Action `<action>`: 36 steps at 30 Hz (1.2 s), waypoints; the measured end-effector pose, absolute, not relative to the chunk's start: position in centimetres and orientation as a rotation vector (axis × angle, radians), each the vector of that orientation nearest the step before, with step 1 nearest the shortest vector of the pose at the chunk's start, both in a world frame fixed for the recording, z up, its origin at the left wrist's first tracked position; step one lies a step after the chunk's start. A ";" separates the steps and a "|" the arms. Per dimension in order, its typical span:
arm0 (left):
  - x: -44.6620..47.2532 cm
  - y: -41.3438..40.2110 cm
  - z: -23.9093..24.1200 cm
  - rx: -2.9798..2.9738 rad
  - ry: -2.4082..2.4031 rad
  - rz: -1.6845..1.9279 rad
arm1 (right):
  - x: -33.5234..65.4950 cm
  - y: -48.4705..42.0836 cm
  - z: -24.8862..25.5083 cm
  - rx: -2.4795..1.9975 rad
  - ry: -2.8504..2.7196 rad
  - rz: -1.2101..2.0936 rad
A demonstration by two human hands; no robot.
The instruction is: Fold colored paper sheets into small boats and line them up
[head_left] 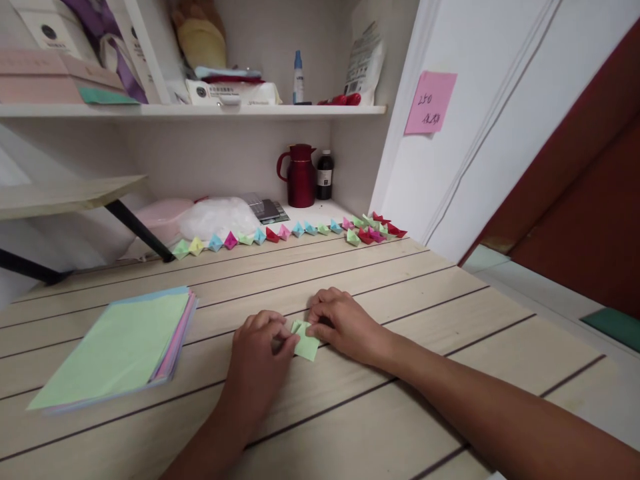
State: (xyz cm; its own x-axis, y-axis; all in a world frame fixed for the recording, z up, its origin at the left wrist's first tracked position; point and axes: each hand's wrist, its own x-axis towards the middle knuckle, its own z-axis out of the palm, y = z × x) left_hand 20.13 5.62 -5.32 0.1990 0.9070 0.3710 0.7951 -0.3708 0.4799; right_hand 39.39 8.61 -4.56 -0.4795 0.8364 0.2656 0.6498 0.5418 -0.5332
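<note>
A small folded piece of light green paper [306, 341] lies on the wooden table [380, 413] between my hands. My left hand [260, 357] pinches its left edge with curled fingers. My right hand [340, 323] presses its fingertips on the paper's right side. To the left lies a stack of coloured paper sheets [120, 347] with a green sheet on top. Along the table's far edge stands a row of small folded paper boats [280, 233] in several colours.
Behind the boats are a dark red jug [300, 175], a dark bottle [325, 175] and a plastic bag [217, 217]. A shelf above [200, 110] holds boxes and a spray bottle. A pink sticky note [430, 102] hangs on the white wall at right.
</note>
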 end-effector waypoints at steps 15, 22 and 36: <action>20.8 5.2 -6.2 2.280 1.766 0.876 | 38.3 8.6 -4.2 -1.482 -2.294 0.421; 21.6 4.9 -6.7 2.323 1.873 0.945 | 38.2 8.8 -4.0 -1.523 -2.277 0.458; 19.4 2.9 -6.9 2.773 1.677 0.524 | 38.3 9.5 -4.2 -1.471 -2.308 0.468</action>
